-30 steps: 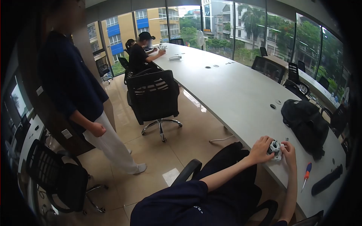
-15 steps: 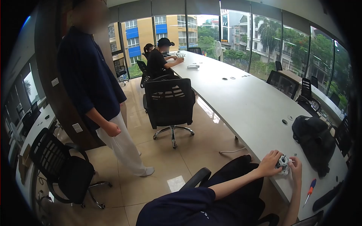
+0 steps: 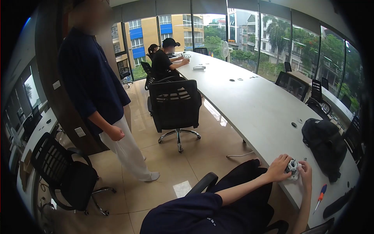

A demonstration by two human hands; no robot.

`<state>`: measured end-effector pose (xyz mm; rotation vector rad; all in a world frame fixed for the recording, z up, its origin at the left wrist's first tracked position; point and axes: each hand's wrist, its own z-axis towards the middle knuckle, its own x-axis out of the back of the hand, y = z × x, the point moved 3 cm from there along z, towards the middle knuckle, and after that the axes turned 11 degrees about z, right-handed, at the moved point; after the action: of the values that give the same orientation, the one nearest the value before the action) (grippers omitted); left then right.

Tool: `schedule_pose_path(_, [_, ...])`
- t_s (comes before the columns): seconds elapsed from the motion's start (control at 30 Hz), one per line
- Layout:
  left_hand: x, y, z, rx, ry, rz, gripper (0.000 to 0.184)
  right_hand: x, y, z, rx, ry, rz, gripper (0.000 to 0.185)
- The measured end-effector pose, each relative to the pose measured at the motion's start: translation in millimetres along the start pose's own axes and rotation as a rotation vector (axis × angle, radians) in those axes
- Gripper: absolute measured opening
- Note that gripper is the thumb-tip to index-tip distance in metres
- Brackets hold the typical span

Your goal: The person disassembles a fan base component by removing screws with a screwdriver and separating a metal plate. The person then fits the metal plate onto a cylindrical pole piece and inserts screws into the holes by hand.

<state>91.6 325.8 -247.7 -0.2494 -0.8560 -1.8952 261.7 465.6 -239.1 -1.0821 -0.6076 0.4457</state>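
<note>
On the near end of the white table sits a small grey-and-white mechanical part (image 3: 293, 167) with a dark centre. My left hand (image 3: 278, 168) wraps over its left side, fingers curled round it. From the right, my right hand (image 3: 306, 174) touches the same part with its fingers bent and pinched close to it; whether a separate small piece is between them cannot be made out. A tiny metallic piece (image 3: 305, 159) lies just behind the right hand. To the right of that hand rests a screwdriver (image 3: 321, 198) with a blue and orange handle.
A black bag (image 3: 325, 146) lies on the white table (image 3: 249, 103) beyond my hands. A long black object (image 3: 338, 204) is near the right edge. One person (image 3: 93, 78) stands at left; another (image 3: 163, 64) sits farther along the table. Office chairs (image 3: 174, 103) stand around.
My fingers shift very slightly on the mechanical part, and the right hand turns a little. The rest looks the same.
</note>
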Motion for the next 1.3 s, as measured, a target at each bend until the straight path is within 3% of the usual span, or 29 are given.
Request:
schedule_pose_path(0.37, [-2, -1, -1, 0.013, -0.011, -0.007, 0.059, 2, -3, -2, -0.009, -0.052, -0.017, 0.039])
schedule_pose_path(0.47, [-2, -1, -1, 0.010, -0.015, -0.014, 0.070, 3, -4, -3, -0.015, 0.006, -0.011, 0.049])
schedule_pose_path(0.53, [1, -2, -2, 0.019, 0.034, -0.039, 0.093, 2, -8, -7, -0.032, -0.002, 0.011, 0.052])
schedule_pose_path(0.57, [1, -4, -1, 0.019, 0.031, -0.041, 0.093, 1, -11, -9, -0.046, -0.014, 0.034, 0.056])
schedule_pose_path(0.63, [0, -8, 0, -0.001, -0.089, -0.102, 0.112, -3, -20, -12, -0.089, -0.032, 0.062, 0.057])
schedule_pose_path(0.73, [2, -6, -1, -0.049, -0.145, -0.037, 0.116, 6, -11, -9, -0.170, -0.105, 0.034, 0.061])
schedule_pose_path(0.87, [-3, -9, -1, -0.045, -0.162, -0.041, 0.118, 4, -13, -10, -0.253, -0.234, -0.020, 0.070])
schedule_pose_path(0.97, [-3, -6, 1, -0.058, -0.144, -0.096, 0.117, -6, -27, -17, -0.160, -0.154, -0.004, 0.074])
schedule_pose_path(1.1, [-1, -1, -1, -0.096, -0.137, -0.186, 0.112, -6, -39, -29, -0.202, -0.111, 0.027, 0.083])
schedule_pose_path(1.23, [4, 20, -6, -0.100, -0.139, -0.310, 0.114, -1, -50, -52, -0.211, -0.110, 0.118, 0.081])
schedule_pose_path(1.3, [7, 26, -9, -0.104, -0.161, -0.350, 0.114, 6, -50, -70, -0.214, 0.014, 0.263, 0.071])
